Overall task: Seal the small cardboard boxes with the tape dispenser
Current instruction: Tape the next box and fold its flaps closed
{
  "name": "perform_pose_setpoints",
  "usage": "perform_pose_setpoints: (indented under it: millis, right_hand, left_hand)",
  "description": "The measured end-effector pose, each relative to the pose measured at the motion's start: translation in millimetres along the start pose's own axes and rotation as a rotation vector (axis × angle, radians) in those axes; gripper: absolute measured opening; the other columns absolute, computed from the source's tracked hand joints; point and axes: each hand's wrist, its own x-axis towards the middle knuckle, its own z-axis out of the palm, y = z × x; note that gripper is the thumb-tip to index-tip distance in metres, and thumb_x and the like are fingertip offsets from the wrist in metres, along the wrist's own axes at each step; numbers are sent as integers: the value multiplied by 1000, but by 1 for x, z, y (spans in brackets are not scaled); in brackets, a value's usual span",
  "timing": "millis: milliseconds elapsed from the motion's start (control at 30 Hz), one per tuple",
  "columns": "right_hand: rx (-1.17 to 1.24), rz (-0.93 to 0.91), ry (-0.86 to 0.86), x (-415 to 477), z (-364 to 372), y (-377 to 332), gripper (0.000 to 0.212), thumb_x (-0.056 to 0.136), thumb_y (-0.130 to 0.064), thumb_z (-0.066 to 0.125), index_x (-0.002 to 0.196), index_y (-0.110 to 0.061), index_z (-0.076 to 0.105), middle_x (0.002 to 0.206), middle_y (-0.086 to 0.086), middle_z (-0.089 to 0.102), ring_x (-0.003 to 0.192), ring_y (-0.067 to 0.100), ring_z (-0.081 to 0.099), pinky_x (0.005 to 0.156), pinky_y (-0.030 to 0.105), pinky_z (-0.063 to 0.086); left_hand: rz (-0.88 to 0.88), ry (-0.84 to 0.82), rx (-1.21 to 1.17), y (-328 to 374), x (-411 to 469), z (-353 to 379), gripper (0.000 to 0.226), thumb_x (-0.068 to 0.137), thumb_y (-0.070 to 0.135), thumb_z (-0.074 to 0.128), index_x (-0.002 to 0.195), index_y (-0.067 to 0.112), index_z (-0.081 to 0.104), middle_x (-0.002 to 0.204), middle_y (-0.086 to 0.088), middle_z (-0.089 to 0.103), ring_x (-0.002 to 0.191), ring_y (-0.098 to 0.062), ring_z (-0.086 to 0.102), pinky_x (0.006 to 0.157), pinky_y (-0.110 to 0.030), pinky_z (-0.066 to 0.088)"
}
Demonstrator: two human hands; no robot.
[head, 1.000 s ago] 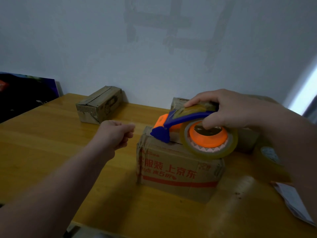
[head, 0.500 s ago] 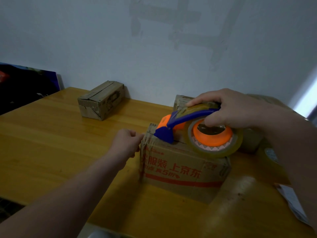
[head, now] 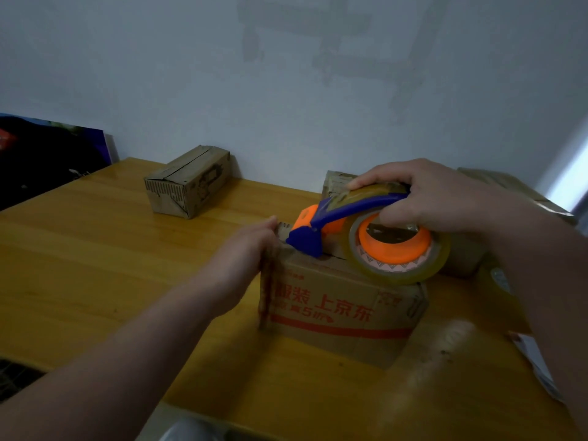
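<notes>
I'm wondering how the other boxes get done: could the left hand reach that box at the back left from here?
Probably yes. Only open table lies between the left hand and the far box; it would first have to leave the printed box it touches.

A yellow wooden table (head: pixel 95 265) carries a red-printed cardboard box (head: pixel 343 310) toward its right side; a smaller box (head: pixel 187 183) sits along the far edge; another box (head: pixel 334 184) stands behind the printed one; white papers (head: pixel 534 364) lie at the right edge.
</notes>
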Motion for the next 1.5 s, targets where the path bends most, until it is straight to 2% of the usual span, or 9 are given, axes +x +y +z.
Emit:
perform_pose_setpoints:
  millis: [133, 500, 633, 700, 800, 900, 1067, 1200, 1500]
  right_hand:
    - [8, 0, 6, 1, 1, 2, 43, 79, -15, 69, 107, -47, 62, 91, -21, 57, 74, 4, 58, 62, 21, 41]
    - [18, -26, 42, -2, 2, 4, 43, 78, -16, 68, 106, -48, 60, 94, -18, 60, 76, 6, 60, 63, 21, 44]
    - [9, -38, 72, -5, 3, 4, 44, 77, -17, 69, 108, -48, 61, 91, -20, 60, 72, 5, 59, 61, 20, 44]
    - [13, -40, 91, -7, 2, 5, 46, 76, -17, 70, 109, -49, 61, 91, -20, 60, 74, 5, 60, 63, 21, 46]
    - [48, -54, 123, -10, 3, 7, 44, 75, -18, 73, 107, -45, 62, 90, -16, 62, 76, 8, 63, 63, 23, 52]
    - [64, -70, 136, -12, 3, 8, 42, 72, -24, 76, 107, -44, 62, 90, -15, 62, 77, 7, 62, 66, 24, 52]
    - [79, -89, 77, -19, -5, 12, 46, 73, -22, 75, 107, -49, 60, 92, -19, 59, 81, 3, 60, 69, 20, 46]
    - [10, -48, 55, -38, -31, 29, 43, 69, -25, 78, 100, -50, 62, 90, -17, 64, 72, -2, 62, 64, 17, 44]
    - [57, 13, 96, -70, -31, 72, 50, 77, -11, 71, 107, -50, 61, 82, -12, 60, 51, 6, 55, 47, 14, 42]
  left_hand:
    - [-38, -39, 4, -10, -8, 7, 68, 90, 15, 53, 149, 26, 22, 116, 10, 53, 105, -10, 53, 84, -29, 42]
    - [-120, -134, 249, 1, -12, 2, 14, 95, 29, 48, 106, 29, 57, 102, 8, 64, 97, -5, 55, 87, -30, 37]
    - [14, -158, 490, 7, 4, -4, 75, 91, 35, 58, 151, 31, 13, 155, 8, 22, 142, -21, 21, 111, -39, 27]
    - [100, -253, 578, 13, 7, -1, 79, 81, 53, 62, 147, 42, 19, 154, 13, 22, 144, -16, 12, 116, -51, 17]
    - [237, -312, 721, 14, 8, 3, 36, 87, 50, 57, 120, 47, 42, 116, 43, 30, 114, 22, 10, 114, -33, 1]
    - [335, -305, 857, 18, 8, 6, 28, 83, 49, 46, 110, 48, 41, 112, 41, 27, 101, 25, 7, 101, -15, -6]
    - [267, -326, 972, 19, 9, 3, 46, 75, 77, 33, 115, 52, 35, 126, 32, 26, 115, 14, 1, 104, -23, -7]
    - [152, -259, 1167, 16, 16, -2, 114, 59, 95, 25, 151, 30, 12, 159, 10, 3, 143, -16, -14, 115, -49, 5]
    - [93, -306, 1399, 23, 17, 1, 132, 43, 99, 3, 150, 24, -7, 158, 5, -10, 143, -18, -17, 116, -47, 5]
